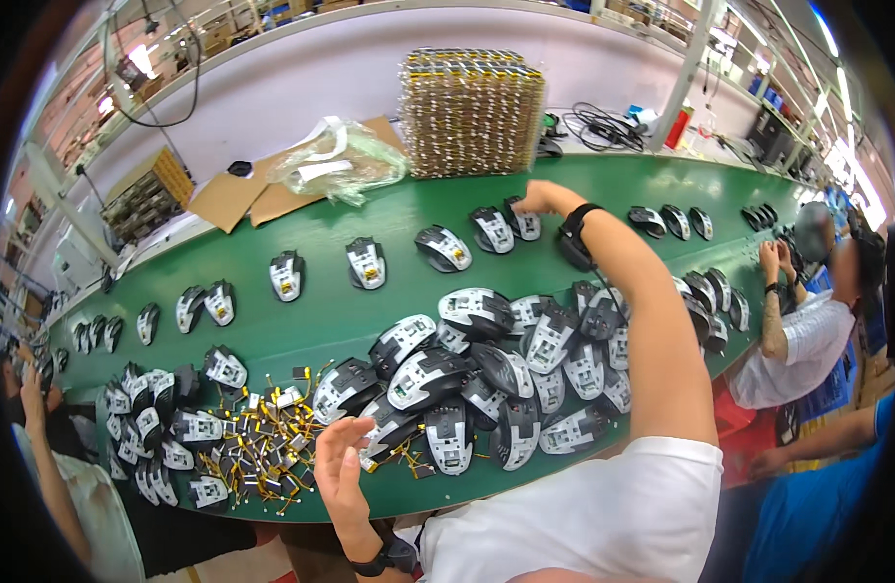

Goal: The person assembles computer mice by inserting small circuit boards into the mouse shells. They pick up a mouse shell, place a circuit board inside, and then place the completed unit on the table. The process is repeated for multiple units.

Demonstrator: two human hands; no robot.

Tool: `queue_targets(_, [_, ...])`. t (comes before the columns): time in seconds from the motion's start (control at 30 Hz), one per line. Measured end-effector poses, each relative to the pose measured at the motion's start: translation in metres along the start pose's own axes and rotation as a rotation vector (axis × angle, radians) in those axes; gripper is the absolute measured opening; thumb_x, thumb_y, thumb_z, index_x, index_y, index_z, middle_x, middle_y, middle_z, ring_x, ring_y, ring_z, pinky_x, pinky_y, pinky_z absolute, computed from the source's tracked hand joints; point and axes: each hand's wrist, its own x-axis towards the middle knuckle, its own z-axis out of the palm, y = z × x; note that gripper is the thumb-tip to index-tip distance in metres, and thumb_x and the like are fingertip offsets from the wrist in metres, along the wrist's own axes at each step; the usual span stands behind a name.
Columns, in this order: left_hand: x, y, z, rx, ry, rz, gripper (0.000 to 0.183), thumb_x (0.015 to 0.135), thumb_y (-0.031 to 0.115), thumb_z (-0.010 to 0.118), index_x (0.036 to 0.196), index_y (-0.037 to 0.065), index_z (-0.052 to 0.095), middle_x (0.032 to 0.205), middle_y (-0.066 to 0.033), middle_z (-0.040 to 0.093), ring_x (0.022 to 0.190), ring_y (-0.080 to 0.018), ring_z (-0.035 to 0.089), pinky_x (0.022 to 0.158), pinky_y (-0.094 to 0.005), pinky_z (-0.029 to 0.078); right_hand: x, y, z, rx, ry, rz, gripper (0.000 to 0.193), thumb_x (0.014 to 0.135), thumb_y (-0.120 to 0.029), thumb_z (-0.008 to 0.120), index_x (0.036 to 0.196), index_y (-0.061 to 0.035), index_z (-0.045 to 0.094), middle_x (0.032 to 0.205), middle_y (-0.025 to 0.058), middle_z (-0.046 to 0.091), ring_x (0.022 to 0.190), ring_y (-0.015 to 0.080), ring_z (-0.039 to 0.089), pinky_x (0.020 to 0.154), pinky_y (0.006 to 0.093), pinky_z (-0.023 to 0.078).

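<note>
My right arm reaches across the green bench, and my right hand [539,197] has its fingers closed at the far end of a half-assembled computer mouse [525,225]. Another mouse [491,231] lies close to its left. My left hand [342,478] is raised near the front edge, thumb and fingers apart, with nothing visible in it. Beside it lies a heap of small battery packs [263,452] with thin yellow leads. A big pile of black and silver mice [450,437] spreads between my arms; some show an open recess.
A tall stack of trays [472,117] stands at the back, beside clear plastic wrapping [341,160] and cardboard [224,201]. More mice [285,276] form a spaced row along the bench. Co-workers sit left and right; one person's hands [776,257] are raised at the right.
</note>
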Motion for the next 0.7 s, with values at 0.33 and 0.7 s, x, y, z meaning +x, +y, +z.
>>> queue_targets(0.33, [-0.001, -0.01, -0.024, -0.148, 0.046, 0.023, 0.047, 0.093, 0.014, 0.055, 0.136, -0.001, 0.043, 0.121, -0.0172, 0.063, 0.114, -0.0239, 0.06, 0.098, -0.0363, 0.044, -0.084, -0.093, -0.042, 0.812, 0.086, -0.24, 0.071, 0.078, -0.027, 0.08, 0.135, -0.0013, 0.046, 0.108, 0.0165, 0.065, 0.088, 0.0206, 0.067, 0.073, 0.0362, 0.055])
queue_targets(0.7, [-0.025, -0.055, -0.016, -0.903, -0.019, -0.04, 0.066, 0.098, 0.039, 0.057, 0.146, 0.003, 0.029, 0.134, -0.0156, 0.05, 0.127, -0.0277, 0.051, 0.101, -0.0428, 0.048, -0.297, -0.346, 0.019, 0.343, -0.504, -1.441, 0.044, 0.077, -0.025, 0.078, 0.111, -0.0027, 0.064, 0.117, 0.0183, 0.064, 0.103, 0.032, 0.065, 0.087, 0.0415, 0.052])
